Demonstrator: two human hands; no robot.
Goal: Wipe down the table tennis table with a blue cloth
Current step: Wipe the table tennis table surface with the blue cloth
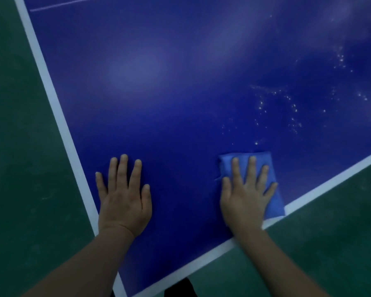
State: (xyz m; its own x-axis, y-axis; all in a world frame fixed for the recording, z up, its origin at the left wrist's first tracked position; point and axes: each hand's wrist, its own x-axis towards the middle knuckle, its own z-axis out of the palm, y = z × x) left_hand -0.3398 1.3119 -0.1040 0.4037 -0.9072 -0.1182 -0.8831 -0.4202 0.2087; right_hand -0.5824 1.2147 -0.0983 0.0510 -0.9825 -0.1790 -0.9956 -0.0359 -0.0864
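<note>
The dark blue table tennis table [180, 93] fills the view, its near corner pointing toward me, with white lines along both edges. A folded blue cloth [272, 202] lies flat near the right-hand edge. My right hand [244, 196] presses down on the cloth with straight, spread fingers and covers most of it. My left hand [123, 196] rests flat on the bare table surface to the left, fingers straight, holding nothing. Pale specks and droplets [287, 108] dot the surface beyond the cloth.
Green floor [19, 146] lies to the left of the table and also to the lower right. A thin white centre line [62, 4] crosses the table at the far top left. Something dark shows at the bottom edge below the table corner.
</note>
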